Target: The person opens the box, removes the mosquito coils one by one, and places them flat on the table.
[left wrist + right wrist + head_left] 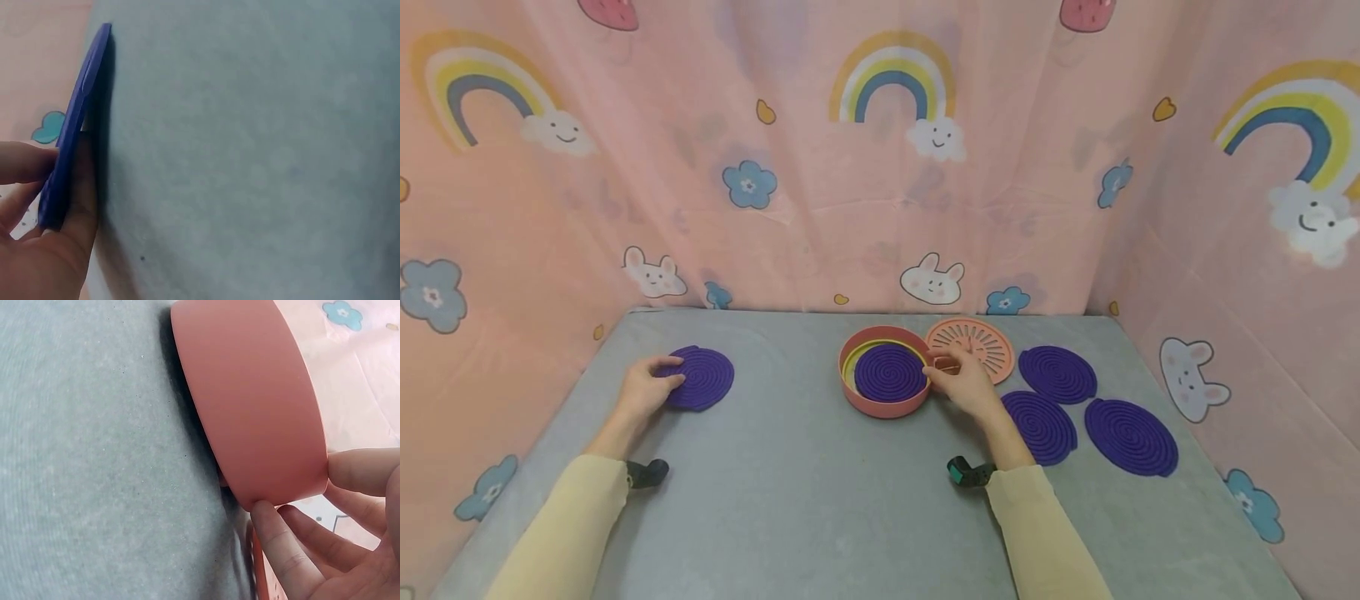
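My left hand (643, 387) pinches a purple mosquito coil (706, 379) by its left edge, on the left side of the table. In the left wrist view that coil (80, 106) shows edge-on between the fingers, tilted a little off the cloth. Near the middle sits a round pink box (887, 410) with a yellow interior (848, 367), and another purple coil (891, 373) lies inside. My right hand (966, 383) grips the right side of this box, with fingertips (265, 515) against its outer wall (256, 394) and another digit at the rim.
A slotted orange lid (992, 350) lies just behind the right hand. Several more purple coils (1131, 437) are spread at the right, one partly behind the right forearm. Grey cloth (820, 517) covers the table, and a patterned pink curtain (820, 242) encloses the back and sides.
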Tool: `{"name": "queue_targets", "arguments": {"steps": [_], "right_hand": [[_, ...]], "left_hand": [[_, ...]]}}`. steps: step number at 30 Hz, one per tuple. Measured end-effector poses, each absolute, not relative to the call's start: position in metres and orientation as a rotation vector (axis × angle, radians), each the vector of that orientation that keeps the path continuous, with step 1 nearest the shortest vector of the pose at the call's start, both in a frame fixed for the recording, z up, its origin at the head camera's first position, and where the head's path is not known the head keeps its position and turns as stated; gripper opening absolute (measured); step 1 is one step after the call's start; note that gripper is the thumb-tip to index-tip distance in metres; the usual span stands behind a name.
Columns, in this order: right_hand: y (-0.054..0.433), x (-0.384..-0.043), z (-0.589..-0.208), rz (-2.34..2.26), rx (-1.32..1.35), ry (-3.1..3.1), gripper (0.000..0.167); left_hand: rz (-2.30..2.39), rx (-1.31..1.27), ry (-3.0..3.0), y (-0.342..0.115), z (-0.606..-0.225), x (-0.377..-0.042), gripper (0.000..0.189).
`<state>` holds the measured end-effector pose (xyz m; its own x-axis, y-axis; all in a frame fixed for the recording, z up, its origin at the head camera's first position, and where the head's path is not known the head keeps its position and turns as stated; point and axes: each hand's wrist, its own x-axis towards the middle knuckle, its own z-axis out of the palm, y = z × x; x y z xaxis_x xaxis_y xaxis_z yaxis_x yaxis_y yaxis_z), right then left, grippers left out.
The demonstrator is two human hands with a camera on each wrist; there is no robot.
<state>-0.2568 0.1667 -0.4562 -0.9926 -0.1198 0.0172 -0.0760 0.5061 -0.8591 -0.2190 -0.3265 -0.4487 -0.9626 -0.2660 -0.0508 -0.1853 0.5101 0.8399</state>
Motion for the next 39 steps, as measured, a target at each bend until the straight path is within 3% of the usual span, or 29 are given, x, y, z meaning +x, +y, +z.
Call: {"name": "queue_targets", "arguments": {"steps": [18,39], "right_hand": [[0.166,-0.256,-0.456,-1.529,-0.174,2.687,0.038],[0.166,-0.257,-0.456,-1.529,-0.176,2.678,0.04]], "left_hand": [[-0.936,0.165,-2.818,-0.333,-0.439,-0.214,0.037],[-1.127,-0.131,-2.814,-0.241,-0.42,-0.23,0.03]]}}
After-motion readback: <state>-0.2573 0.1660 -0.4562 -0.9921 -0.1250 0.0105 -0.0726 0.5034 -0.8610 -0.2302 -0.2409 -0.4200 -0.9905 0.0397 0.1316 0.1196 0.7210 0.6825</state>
